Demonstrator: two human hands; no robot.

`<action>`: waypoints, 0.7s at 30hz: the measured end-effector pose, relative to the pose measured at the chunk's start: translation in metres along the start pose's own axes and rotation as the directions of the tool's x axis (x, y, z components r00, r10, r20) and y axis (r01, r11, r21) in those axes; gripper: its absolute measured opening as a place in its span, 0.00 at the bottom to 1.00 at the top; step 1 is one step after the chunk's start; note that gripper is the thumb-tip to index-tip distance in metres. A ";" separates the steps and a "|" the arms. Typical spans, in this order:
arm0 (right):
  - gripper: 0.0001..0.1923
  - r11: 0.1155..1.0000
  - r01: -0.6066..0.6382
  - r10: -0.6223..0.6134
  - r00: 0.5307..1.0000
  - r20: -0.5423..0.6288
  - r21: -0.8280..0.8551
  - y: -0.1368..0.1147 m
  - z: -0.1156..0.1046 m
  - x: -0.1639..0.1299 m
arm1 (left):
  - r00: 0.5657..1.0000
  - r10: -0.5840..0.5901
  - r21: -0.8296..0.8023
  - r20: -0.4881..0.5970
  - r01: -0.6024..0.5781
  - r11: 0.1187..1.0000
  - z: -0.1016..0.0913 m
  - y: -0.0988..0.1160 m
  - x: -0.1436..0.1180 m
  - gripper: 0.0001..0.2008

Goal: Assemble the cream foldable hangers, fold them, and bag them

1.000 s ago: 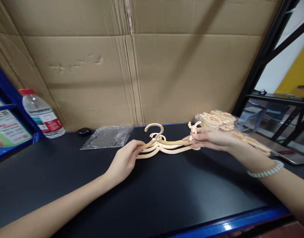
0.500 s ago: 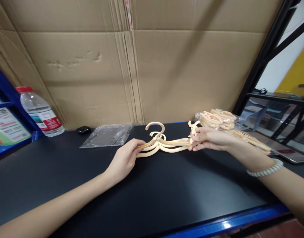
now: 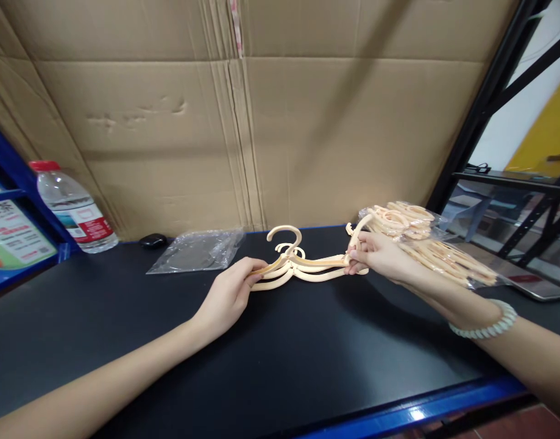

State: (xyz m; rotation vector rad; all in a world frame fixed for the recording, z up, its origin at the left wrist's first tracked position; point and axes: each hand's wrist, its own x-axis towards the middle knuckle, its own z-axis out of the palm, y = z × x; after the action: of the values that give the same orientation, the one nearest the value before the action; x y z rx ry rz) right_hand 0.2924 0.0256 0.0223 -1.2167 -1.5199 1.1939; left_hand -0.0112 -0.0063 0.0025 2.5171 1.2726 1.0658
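Note:
A small stack of cream plastic hangers lies on the black table top, hooks pointing towards the cardboard wall. My left hand pinches the stack's left end. At the stack's right end my right hand grips the hanger tips; a bead bracelet sits on that wrist. Just behind my right hand lies a clear bag of more cream hangers.
An empty clear plastic bag lies at the back, left of the hangers. A water bottle with a red cap stands at the far left beside a blue shelf post; a small black object lies near it. Cardboard lines the back.
My right hand has slid a little lower and turned, its fingers closing tighter on the right ends of the hangers. My left hand has kept its hold in place.

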 end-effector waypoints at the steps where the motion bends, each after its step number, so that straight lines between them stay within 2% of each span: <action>1: 0.11 1.000 0.025 -0.025 0.999 -0.036 -0.015 0.000 0.002 0.000 | 1.000 -0.006 -0.005 -0.002 0.006 1.000 0.000 0.001 0.000 0.10; 6: 0.14 0.983 0.182 -0.181 0.974 -0.134 -0.005 0.001 0.006 -0.001 | 0.999 -0.034 -0.037 -0.021 0.033 0.999 -0.001 0.003 0.000 0.09; 10: 0.15 0.968 0.205 -0.195 0.978 -0.076 0.148 -0.002 0.001 -0.001 | 0.997 -0.033 0.013 -0.072 0.034 0.999 0.000 0.003 0.000 0.08; 14: 0.16 0.941 0.208 -0.213 0.977 -0.010 0.267 -0.004 -0.018 0.004 | 0.993 -0.013 0.054 -0.114 0.019 0.998 -0.001 0.002 -0.001 0.06; 18: 0.11 0.975 0.117 -0.131 0.989 0.063 0.191 -0.003 -0.047 0.011 | 0.997 0.009 0.058 -0.077 -0.004 0.998 -0.003 0.003 -0.002 0.04; 21: 0.11 0.997 0.077 -0.078 0.989 0.126 0.015 -0.004 -0.069 0.013 | 0.997 0.078 0.120 -0.022 -0.075 0.990 -0.007 0.005 -0.004 0.03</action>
State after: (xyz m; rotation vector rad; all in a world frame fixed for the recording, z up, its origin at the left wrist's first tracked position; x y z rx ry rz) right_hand 0.3559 0.0496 0.0410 -1.0830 -1.6373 1.2451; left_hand -0.0138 -0.0134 0.0077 2.6682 1.2939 1.0734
